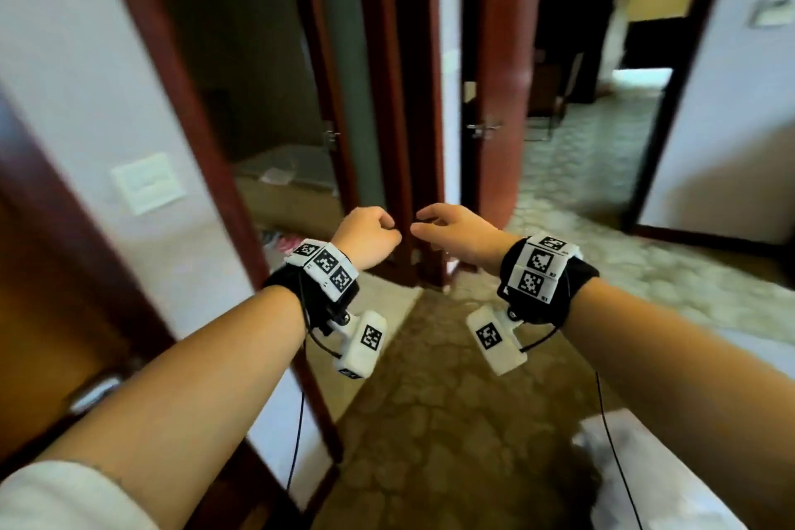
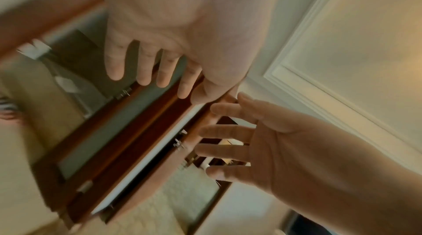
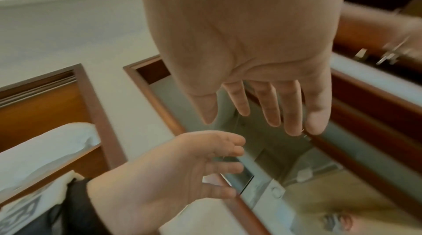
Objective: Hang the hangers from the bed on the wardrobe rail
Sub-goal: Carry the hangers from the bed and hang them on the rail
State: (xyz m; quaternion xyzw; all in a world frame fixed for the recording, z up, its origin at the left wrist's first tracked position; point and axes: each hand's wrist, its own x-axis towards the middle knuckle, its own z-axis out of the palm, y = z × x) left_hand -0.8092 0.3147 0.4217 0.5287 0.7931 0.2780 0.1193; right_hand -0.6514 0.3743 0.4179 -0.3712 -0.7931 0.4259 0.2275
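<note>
No hanger and no wardrobe rail show in any view. My left hand (image 1: 378, 230) is held out at waist height with loosely curled fingers and holds nothing; the left wrist view shows its fingers (image 2: 146, 69) hanging free. My right hand (image 1: 430, 224) is a hand's width to its right, fingers relaxed and spread, also empty; its fingers (image 3: 269, 108) hang straight in the right wrist view. Both hands point toward a dark opening (image 1: 258, 69) framed in red-brown wood straight ahead. The frames are blurred by motion.
A cardboard box (image 1: 292, 202) lies low inside the opening. A red-brown door (image 1: 499, 56) with a lever handle (image 1: 484, 128) stands ajar at centre, a tiled hallway (image 1: 580, 168) beyond it. White bedding (image 1: 636, 469) edges in at bottom right. A wooden door (image 1: 51, 314) is at left.
</note>
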